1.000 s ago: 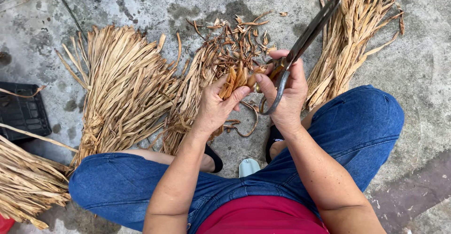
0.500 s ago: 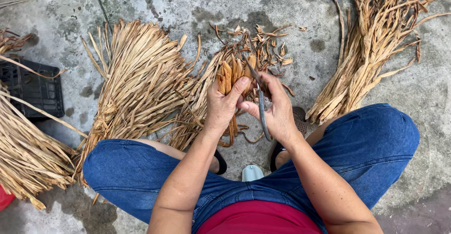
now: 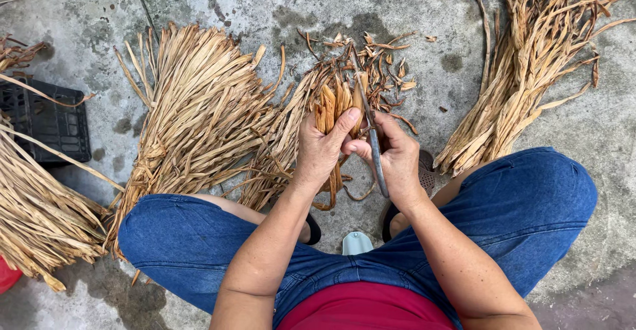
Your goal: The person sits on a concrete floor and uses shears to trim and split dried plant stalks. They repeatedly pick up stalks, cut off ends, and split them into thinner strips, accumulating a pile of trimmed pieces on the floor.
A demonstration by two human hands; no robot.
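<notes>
Fingers (image 3: 344,123) pinching dried leaves (image 3: 329,105) (upright), scissors (image 3: 375,146) beside

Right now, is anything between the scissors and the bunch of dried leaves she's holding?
Nothing visible. The right hand holds the scissors right against the bunch of dried leaves gripped in the left hand; the blades reach into the leaf tips.
</notes>
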